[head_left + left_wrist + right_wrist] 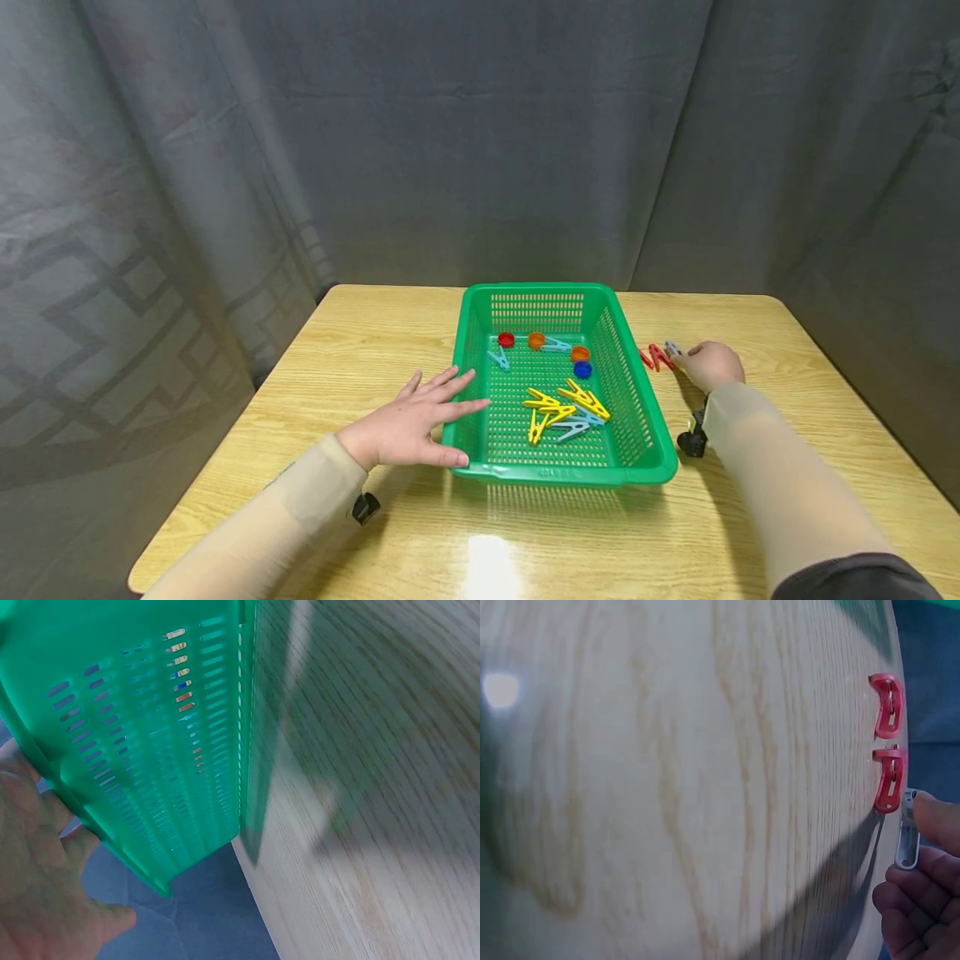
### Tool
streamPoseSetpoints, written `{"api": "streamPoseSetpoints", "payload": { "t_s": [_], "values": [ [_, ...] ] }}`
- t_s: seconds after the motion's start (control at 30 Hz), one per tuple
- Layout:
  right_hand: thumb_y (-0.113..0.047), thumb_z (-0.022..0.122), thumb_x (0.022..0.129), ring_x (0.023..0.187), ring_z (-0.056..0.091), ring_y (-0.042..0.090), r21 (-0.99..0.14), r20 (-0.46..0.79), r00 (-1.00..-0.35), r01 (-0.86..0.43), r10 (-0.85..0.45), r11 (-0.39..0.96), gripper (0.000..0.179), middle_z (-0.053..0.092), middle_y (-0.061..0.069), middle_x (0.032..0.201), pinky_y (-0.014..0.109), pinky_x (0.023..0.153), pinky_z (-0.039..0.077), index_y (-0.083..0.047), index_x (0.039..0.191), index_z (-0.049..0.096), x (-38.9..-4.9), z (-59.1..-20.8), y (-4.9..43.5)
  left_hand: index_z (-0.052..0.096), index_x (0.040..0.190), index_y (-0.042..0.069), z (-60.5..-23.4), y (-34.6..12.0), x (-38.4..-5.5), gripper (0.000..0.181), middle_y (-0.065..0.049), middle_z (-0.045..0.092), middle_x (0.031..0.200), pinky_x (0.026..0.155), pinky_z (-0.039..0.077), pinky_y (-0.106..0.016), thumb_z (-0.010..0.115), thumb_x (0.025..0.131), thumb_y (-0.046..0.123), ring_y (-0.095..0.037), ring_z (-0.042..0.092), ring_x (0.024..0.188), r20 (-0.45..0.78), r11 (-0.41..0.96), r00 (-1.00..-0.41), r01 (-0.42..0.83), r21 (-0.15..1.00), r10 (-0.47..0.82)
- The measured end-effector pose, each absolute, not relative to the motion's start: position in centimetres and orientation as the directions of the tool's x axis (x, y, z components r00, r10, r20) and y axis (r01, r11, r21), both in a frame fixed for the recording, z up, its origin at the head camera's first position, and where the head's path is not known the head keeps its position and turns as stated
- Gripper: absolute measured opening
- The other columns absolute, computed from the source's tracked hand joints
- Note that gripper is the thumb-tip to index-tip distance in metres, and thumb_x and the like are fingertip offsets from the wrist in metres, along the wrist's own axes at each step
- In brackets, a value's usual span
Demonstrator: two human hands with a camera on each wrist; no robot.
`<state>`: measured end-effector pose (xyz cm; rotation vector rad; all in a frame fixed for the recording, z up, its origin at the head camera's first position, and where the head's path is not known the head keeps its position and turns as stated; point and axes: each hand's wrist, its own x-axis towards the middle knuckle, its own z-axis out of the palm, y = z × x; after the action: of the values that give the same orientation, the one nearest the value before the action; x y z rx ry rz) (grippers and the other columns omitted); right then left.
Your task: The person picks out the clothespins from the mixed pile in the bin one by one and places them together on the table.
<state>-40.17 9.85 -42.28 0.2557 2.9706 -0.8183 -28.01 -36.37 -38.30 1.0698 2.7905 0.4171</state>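
My left hand (420, 419) is spread over the left rim of the green basket (551, 475), fingers straight and holding nothing. In the left wrist view it lies along the basket's edge. Right of the basket, my right hand (714, 365) pinches a grey clothespin (907, 832) between thumb and fingers. Two red clothespins (890, 780) stand on the table beside it, partly hidden by the basket rim in the head view. Inside the basket lie several yellow clothespins (538, 427) and light blue clothespins (557, 344).
Also in the basket are a red cap (506, 340), two orange caps (536, 340) and a blue cap (582, 369), round and small. Everything stands on a wooden table (375, 325), with a grey curtain (480, 150) behind it.
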Motion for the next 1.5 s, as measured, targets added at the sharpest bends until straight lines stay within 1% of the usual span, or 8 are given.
{"api": "streamPoseSetpoints", "payload": {
  "t_s": [0.17, 0.3, 0.53, 0.77, 1.23, 1.5],
  "values": [
    [-0.031, 0.057, 0.094, 0.089, 0.055, 0.038, -0.489, -0.102, -0.982, 0.189, 0.159, 0.851, 0.048, 0.059, 0.029, 0.109, 0.049, 0.078, 0.045, 0.013, 0.112, 0.057, -40.18, -42.23, 9.73, 0.032, 0.150, 0.036, -38.34, -36.37, -28.01, 0.076, 0.009, 0.002, 0.161, 0.111, 0.000, -0.062, 0.060, 0.084, 0.063, -0.018, -0.003, 0.147, -0.018, 0.712, -0.742, 0.636, 0.297, 0.670],
    [-0.032, 0.057, 0.095, 0.095, 0.054, 0.041, -0.501, -0.113, -0.980, 0.200, 0.166, 0.842, 0.049, 0.058, 0.030, 0.111, 0.052, 0.083, 0.044, 0.013, 0.114, 0.057, -40.22, -42.38, 9.73, 0.032, 0.150, 0.036, -38.36, -36.38, -28.01, 0.077, 0.009, 0.002, 0.161, 0.110, 0.001, -0.063, 0.060, 0.084, 0.063, -0.018, -0.003, 0.147, -0.016, 0.712, -0.742, 0.637, 0.295, 0.670],
    [-0.033, 0.059, 0.093, 0.098, 0.054, 0.044, -0.513, -0.104, -0.984, 0.177, 0.144, 0.840, 0.051, 0.057, 0.031, 0.113, 0.053, 0.083, 0.045, 0.014, 0.114, 0.057, -40.37, -42.88, 9.98, 0.032, 0.150, 0.036, -38.39, -36.41, -28.02, 0.076, 0.009, 0.002, 0.161, 0.111, 0.001, -0.062, 0.059, 0.084, 0.064, -0.017, -0.004, 0.147, -0.014, 0.711, -0.742, 0.638, 0.295, 0.671],
    [-0.033, 0.058, 0.094, 0.105, 0.050, 0.047, -0.518, -0.140, -0.976, 0.218, 0.169, 0.828, 0.052, 0.054, 0.031, 0.117, 0.056, 0.091, 0.042, 0.013, 0.118, 0.055, -40.79, -43.21, 10.24, 0.032, 0.150, 0.036, -38.42, -36.40, -28.03, 0.076, 0.009, 0.002, 0.161, 0.110, 0.001, -0.063, 0.058, 0.084, 0.065, -0.017, -0.003, 0.147, -0.012, 0.710, -0.740, 0.640, 0.294, 0.672],
    [-0.033, 0.057, 0.094, 0.105, 0.051, 0.047, -0.508, -0.141, -0.976, 0.216, 0.167, 0.834, 0.054, 0.054, 0.032, 0.117, 0.055, 0.090, 0.042, 0.014, 0.118, 0.053, -40.72, -43.08, 10.08, 0.032, 0.150, 0.037, -38.42, -36.43, -28.01, 0.077, 0.009, 0.002, 0.161, 0.111, 0.001, -0.062, 0.058, 0.084, 0.065, -0.016, -0.004, 0.147, -0.015, 0.713, -0.743, 0.636, 0.297, 0.669],
    [-0.038, 0.049, 0.098, 0.108, 0.051, 0.050, -0.485, -0.113, -0.981, 0.195, 0.161, 0.852, 0.058, 0.052, 0.035, 0.121, 0.057, 0.089, 0.043, 0.015, 0.120, 0.051, -40.30, -42.30, 9.98, 0.032, 0.150, 0.036, -38.37, -36.40, -27.99, 0.076, 0.008, 0.002, 0.161, 0.111, 0.000, -0.062, 0.060, 0.084, 0.063, -0.017, -0.004, 0.147, -0.013, 0.710, -0.742, 0.636, 0.304, 0.670]
  ]
}}
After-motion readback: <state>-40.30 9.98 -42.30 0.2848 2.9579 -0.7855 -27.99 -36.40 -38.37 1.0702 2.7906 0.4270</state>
